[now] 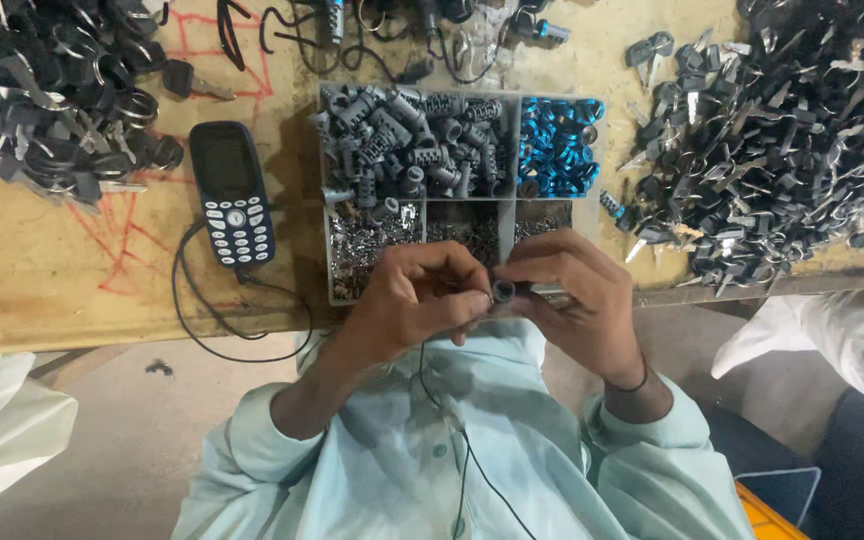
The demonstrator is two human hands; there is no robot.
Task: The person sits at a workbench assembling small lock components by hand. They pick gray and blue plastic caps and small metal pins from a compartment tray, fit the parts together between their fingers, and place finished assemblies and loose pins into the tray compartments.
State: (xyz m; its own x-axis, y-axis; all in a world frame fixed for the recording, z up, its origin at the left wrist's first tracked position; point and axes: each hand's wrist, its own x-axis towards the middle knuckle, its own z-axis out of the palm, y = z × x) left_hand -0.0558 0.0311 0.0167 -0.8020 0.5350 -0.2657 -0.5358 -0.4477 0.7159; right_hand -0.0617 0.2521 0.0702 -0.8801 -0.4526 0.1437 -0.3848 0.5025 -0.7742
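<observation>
You pinch a small metal cylinder (pixel 503 291) between both hands — left hand (pixel 414 297) and right hand (pixel 574 300) closed on it, just over the table edge (pixel 102 335). Behind them sits a compartment tray (pixel 508 215) of grey barrels and blue rings; a keypad phone (pixel 233 193) lies left, piles of keys (pixel 772 140) right.

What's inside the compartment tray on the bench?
The tray holds grey lock cylinders in its large section, blue rings beside them, and small silvery parts in the near sections. The hands cover part of the near sections.
</observation>
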